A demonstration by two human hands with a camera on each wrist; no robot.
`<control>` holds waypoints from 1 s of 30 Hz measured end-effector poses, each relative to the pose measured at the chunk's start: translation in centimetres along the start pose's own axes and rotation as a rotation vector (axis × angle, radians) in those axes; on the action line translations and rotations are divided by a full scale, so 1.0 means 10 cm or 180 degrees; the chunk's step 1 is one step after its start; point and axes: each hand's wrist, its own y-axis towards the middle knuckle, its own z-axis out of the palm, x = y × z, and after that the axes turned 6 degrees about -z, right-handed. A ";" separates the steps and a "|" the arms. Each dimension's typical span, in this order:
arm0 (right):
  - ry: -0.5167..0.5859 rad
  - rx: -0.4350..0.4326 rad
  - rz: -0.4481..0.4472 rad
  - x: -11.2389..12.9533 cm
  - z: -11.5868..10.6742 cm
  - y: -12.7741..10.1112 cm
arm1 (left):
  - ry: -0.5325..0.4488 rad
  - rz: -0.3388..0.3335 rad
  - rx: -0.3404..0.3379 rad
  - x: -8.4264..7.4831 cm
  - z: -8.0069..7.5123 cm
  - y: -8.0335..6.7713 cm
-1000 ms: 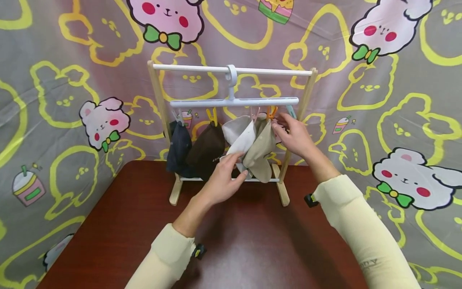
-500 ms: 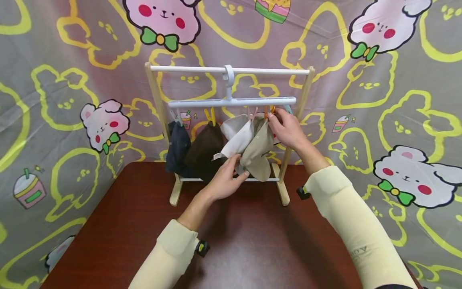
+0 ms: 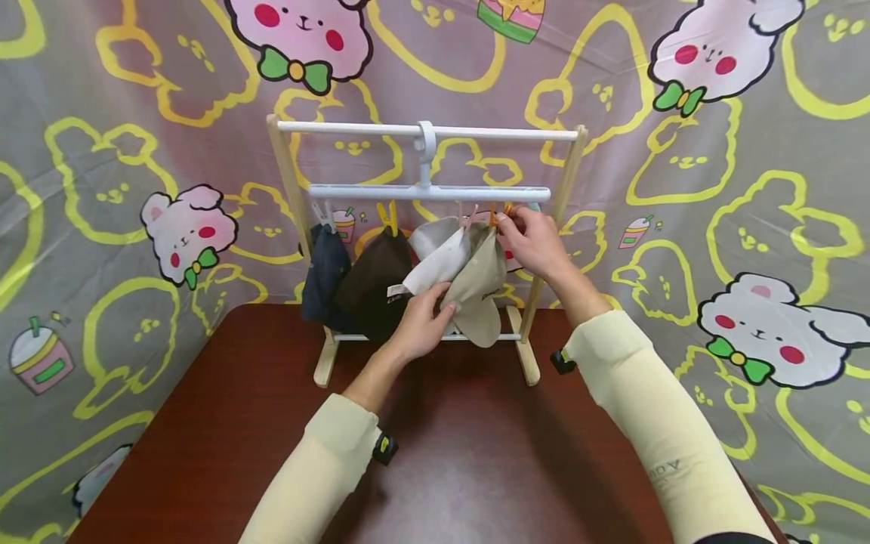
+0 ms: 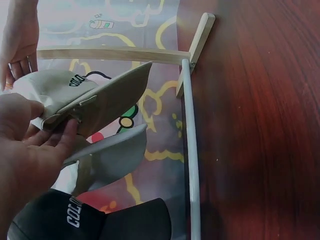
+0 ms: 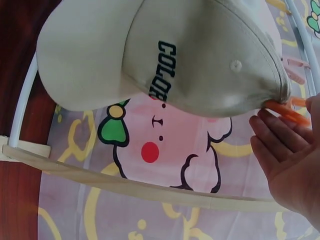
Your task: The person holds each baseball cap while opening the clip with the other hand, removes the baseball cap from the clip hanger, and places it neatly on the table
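A beige cap (image 3: 479, 291) with dark lettering (image 5: 175, 55) hangs from an orange clip (image 3: 499, 217) on a white clip hanger (image 3: 435, 192). My right hand (image 3: 508, 224) pinches that orange clip (image 5: 286, 113) at the cap's top edge. My left hand (image 3: 443, 302) grips the beige cap (image 4: 102, 97) low down, thumb over its rear edge and fingers beneath. A pale grey cap (image 3: 442, 253) hangs just left of it and shows under my left hand (image 4: 47, 127) in the left wrist view.
The hanger hooks over the white rod of a small wooden rack (image 3: 288, 181) standing on a dark red table (image 3: 476, 453). A dark brown cap (image 3: 374, 283) and a navy cap (image 3: 325, 272) hang further left. A cartoon-print cloth (image 3: 714, 189) covers the walls behind.
My right hand has slid up and left onto the orange clip. My left hand has risen a little along the beige cap, which is lifted slightly toward the grey cap.
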 end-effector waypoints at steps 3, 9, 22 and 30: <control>-0.0139 -0.0178 -0.0013 0.01 0.04 0.01 | -0.0119 -0.0004 -0.0126 0.02 0.04 0.02; -0.0414 -0.0475 -0.0118 0.06 0.11 0.04 | -0.0289 -0.0151 -0.0218 0.05 0.07 0.00; -0.0762 -0.0829 -0.0172 0.16 0.24 0.08 | -0.0208 -0.0208 -0.0058 0.08 0.05 -0.02; -0.0666 -0.0668 -0.0375 0.15 0.22 0.09 | -0.0445 -0.0387 -0.0256 0.14 -0.01 -0.04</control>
